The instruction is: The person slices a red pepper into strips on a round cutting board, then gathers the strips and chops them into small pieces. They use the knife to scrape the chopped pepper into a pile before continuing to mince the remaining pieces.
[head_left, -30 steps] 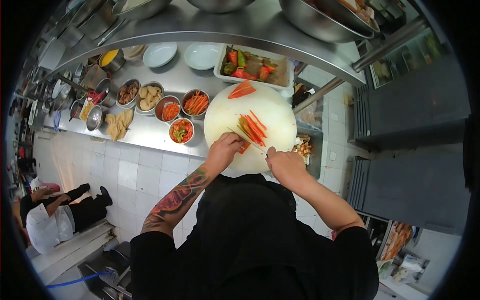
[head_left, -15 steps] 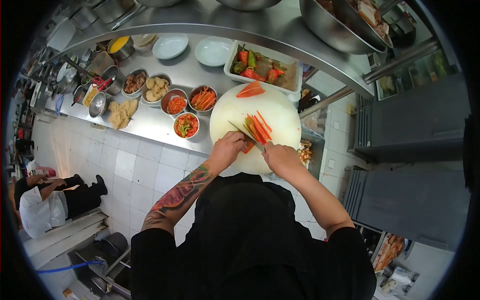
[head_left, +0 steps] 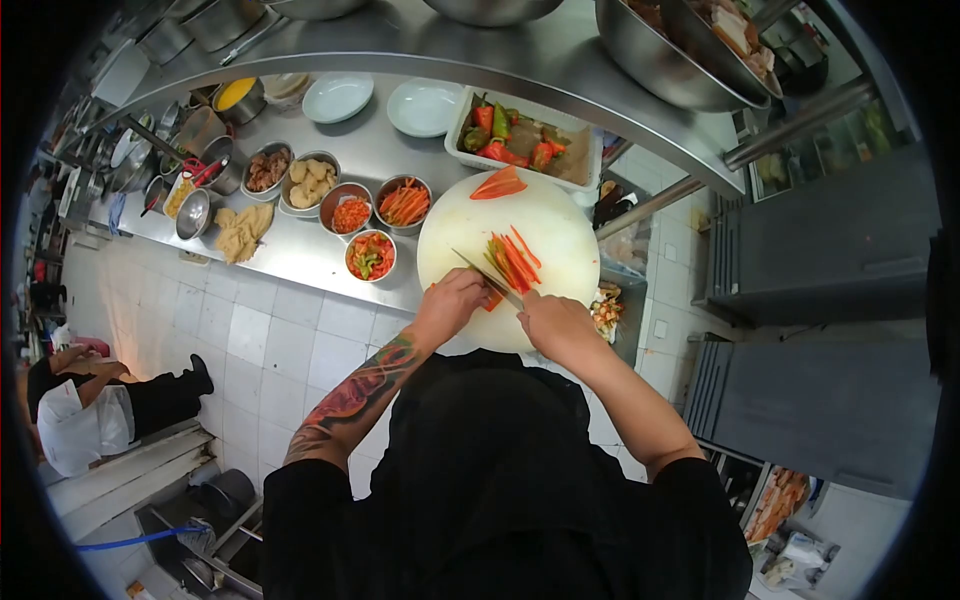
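Observation:
My right hand (head_left: 556, 322) is wrapped round the handle of a kitchen knife (head_left: 473, 264), its blade slanting toward the far left over a round white cutting board (head_left: 445, 215). Bent fingers of my left hand (head_left: 452, 302) press a piece of red pepper (head_left: 492, 300) on the board, close against the blade. Just beyond the knife lies a bunch of cut pepper strips (head_left: 514, 261), red with some green. At the board's far edge rests a larger flat piece of red pepper (head_left: 498, 183). My fingers partly hide the piece being held.
Left of the board stand metal bowls of carrot strips (head_left: 405, 202), diced carrot (head_left: 351, 214) and chopped peppers (head_left: 371, 256). A white tub (head_left: 583, 172) of whole peppers is behind the board. A steel shelf (head_left: 560, 75) overhangs the counter. Another person (head_left: 95, 410) is at far left.
The knife and my right hand have shifted slightly left, toward my left fingers. My left hand still presses the pepper, and the view has moved a little.

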{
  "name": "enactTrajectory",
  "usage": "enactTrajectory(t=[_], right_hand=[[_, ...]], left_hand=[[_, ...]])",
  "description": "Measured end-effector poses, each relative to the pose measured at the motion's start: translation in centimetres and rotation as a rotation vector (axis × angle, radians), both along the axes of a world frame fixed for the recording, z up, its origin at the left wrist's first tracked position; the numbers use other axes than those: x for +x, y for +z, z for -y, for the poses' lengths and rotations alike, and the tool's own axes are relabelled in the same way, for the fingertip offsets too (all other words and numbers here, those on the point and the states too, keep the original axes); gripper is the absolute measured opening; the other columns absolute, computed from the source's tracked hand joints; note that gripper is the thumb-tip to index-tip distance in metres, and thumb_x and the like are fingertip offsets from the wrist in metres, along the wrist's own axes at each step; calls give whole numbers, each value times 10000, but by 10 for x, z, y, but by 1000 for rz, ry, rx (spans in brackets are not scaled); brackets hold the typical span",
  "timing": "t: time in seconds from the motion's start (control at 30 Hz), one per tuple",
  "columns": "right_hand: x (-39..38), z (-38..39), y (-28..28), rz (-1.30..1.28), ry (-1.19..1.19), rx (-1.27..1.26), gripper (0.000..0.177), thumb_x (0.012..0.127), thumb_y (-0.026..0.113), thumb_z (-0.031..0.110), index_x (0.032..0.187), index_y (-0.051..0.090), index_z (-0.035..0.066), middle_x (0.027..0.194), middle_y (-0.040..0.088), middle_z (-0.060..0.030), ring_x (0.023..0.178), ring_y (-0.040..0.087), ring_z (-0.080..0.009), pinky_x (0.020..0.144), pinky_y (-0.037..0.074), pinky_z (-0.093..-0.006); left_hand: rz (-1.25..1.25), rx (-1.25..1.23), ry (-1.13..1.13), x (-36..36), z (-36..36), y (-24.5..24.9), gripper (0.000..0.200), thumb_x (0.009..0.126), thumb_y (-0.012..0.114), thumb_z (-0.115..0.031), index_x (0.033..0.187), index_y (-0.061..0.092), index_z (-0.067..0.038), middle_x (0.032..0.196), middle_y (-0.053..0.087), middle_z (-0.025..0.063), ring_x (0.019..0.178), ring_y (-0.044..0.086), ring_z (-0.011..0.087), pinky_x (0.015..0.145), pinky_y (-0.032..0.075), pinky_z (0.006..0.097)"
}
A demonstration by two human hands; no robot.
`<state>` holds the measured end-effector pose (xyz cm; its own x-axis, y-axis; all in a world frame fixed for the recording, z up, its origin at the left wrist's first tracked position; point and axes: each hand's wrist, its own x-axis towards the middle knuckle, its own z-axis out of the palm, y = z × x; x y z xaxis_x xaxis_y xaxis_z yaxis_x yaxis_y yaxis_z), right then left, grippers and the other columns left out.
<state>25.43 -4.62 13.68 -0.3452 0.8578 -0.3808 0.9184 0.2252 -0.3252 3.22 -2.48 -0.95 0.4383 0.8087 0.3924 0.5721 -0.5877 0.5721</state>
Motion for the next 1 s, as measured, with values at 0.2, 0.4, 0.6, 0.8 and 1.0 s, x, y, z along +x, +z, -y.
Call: enactTrajectory(t=[0.2, 0.4, 0.6, 0.8, 1.0], right_hand=[[-3, -8, -16, 11, -5, 3, 251, 1049, 582, 231, 1055, 652, -9, 904, 764, -258, 902, 764, -439, 826, 576, -562], [-8, -13, -25, 18, -37, -33, 276, 1053, 602, 263, 1056, 650, -8, 914, 766, -257, 901, 762, -445, 829, 582, -567], [-9, -10, -25, 19, -34, -25, 258, 1041, 628, 251, 1055, 650, -5, 923, 765, -256, 898, 759, -450, 824, 583, -567], [-5, 1, -26, 2, -3, 8, 285, 1045, 632, 277, 1045, 657, -7, 904, 762, -248, 894, 757, -450, 824, 584, -563], [-3, 0, -3, 18, 28, -26, 298, 1052, 611, 279, 1051, 673, -13, 915, 768, -245, 907, 762, -447, 826, 585, -566]], left_hand=[[37, 50, 27, 1, 3, -3, 117, 844, 832, -150, 932, 774, -99, 1069, 693, -14, 1049, 682, 199, 820, 604, 365], [65, 70, 21, 2, -1, -5, 126, 843, 836, -137, 933, 764, -88, 1069, 691, -1, 1027, 685, 218, 797, 604, 372], [100, 75, 34, 1, 3, -11, 131, 846, 834, -119, 937, 753, -71, 1056, 697, 15, 1021, 690, 234, 787, 607, 376], [115, 76, 22, -2, 5, -11, 123, 862, 828, -108, 941, 751, -54, 1038, 708, 27, 1018, 696, 239, 784, 608, 377], [111, 31, 70, -1, 11, -6, 108, 840, 848, -62, 923, 783, -43, 1026, 743, 50, 994, 722, 270, 829, 616, 401]])
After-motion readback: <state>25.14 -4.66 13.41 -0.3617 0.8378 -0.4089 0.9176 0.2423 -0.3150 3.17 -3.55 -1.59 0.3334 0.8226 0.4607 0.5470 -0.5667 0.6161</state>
